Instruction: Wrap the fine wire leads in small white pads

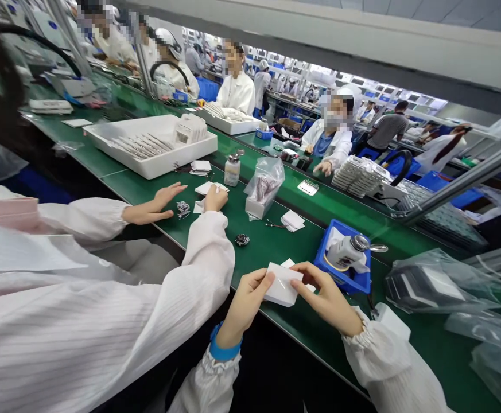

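Observation:
My left hand (247, 301) and my right hand (325, 298) both pinch a small white folded cloth (281, 285) between them, just above the near edge of the green bench (276, 241). My left wrist wears a blue band. A blue tray (347, 278) with a white dispenser bottle (347, 249) sits right behind my right hand. A small dark round part (242, 240) lies on the bench beyond my left hand.
A co-worker's two hands (155, 205) rest on the bench to my left, near white cloths and another dark part (183, 209). A white tray (151, 143), a small bottle (232, 169), plastic bags (264, 186) and a cloth stack (293, 220) lie further back. More bags (439, 284) are at right.

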`<control>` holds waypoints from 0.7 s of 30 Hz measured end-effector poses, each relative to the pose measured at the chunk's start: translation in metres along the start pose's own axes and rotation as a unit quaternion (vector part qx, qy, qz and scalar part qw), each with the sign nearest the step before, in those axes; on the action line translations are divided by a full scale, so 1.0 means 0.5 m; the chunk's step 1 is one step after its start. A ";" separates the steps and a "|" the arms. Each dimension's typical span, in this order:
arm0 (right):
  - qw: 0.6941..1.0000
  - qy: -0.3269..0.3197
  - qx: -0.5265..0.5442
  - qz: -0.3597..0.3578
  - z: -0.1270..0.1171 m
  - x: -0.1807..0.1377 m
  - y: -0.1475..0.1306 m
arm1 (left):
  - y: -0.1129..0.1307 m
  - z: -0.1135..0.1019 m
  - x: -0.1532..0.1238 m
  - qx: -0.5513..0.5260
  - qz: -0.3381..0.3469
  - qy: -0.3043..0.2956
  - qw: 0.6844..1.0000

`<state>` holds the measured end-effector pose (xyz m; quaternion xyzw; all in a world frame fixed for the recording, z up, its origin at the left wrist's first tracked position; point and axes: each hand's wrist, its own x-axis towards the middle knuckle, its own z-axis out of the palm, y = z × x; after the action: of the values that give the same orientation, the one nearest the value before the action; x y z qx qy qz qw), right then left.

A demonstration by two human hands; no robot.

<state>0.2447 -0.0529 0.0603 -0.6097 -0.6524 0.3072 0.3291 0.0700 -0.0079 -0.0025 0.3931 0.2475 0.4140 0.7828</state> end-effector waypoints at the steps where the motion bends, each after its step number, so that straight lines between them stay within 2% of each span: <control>1: 1.000 -0.005 0.003 0.010 -0.001 -0.006 0.005 | -0.002 0.003 0.000 0.010 -0.009 -0.011 1.000; 4: 0.998 -0.017 0.038 0.040 -0.016 -0.015 0.021 | -0.001 0.007 0.000 0.060 -0.037 -0.051 0.996; 7: 0.995 -0.034 0.064 0.061 -0.045 -0.012 0.042 | 0.007 0.005 0.003 0.157 -0.038 -0.090 0.983; 11: 0.996 0.053 -0.056 0.047 -0.069 0.000 0.085 | 0.005 -0.001 0.007 0.322 -0.011 -0.110 0.940; 14: 0.983 0.036 -0.175 0.045 -0.053 0.004 0.122 | -0.014 0.000 0.006 0.371 -0.013 -0.085 0.925; 17: 0.966 0.028 -0.251 0.057 -0.018 0.002 0.147 | -0.035 0.006 0.003 0.368 0.025 -0.035 0.929; 21: 0.974 0.053 -0.215 0.056 0.016 0.004 0.151 | -0.052 0.005 0.007 0.400 0.087 -0.057 0.911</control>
<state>0.2827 -0.0459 -0.0050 -0.7169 -0.6498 0.1451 0.2065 0.0856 -0.0151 -0.0225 0.7159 0.3126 0.3238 0.5338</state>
